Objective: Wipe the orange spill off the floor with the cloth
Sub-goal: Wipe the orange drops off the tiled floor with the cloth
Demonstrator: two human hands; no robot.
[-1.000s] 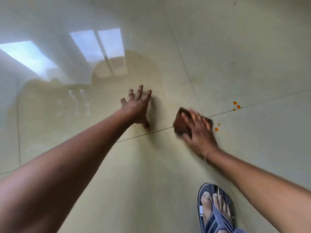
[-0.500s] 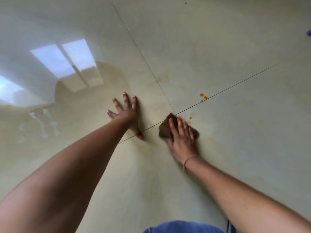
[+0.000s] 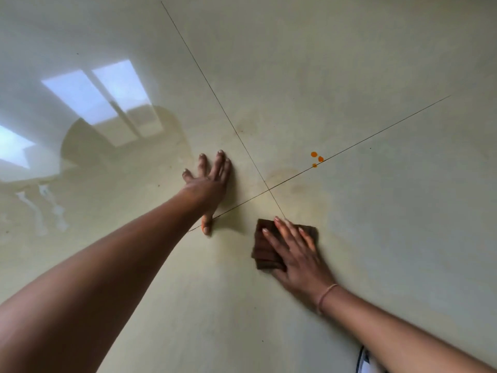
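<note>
A folded brown cloth (image 3: 265, 247) lies flat on the pale glossy floor tiles (image 3: 376, 224), just below where two grout lines cross. My right hand (image 3: 298, 254) presses down on it with fingers spread over its top. Three small orange drops (image 3: 316, 158) sit further up and to the right, beside a grout line, apart from the cloth. A faint yellowish smear (image 3: 301, 189) marks the tile between the drops and the cloth. My left hand (image 3: 209, 181) is planted flat on the floor to the left of the crossing, fingers apart, holding nothing.
Window light reflects brightly off the floor (image 3: 102, 100) at upper left. A sliver of footwear (image 3: 364, 362) shows at the bottom edge beside my right forearm. Bare tile stretches to the right and far side.
My right hand has dragged the cloth back toward me, off the grout crossing. The small orange specks near the crossing are gone, leaving a faint smear. The left hand stays planted.
</note>
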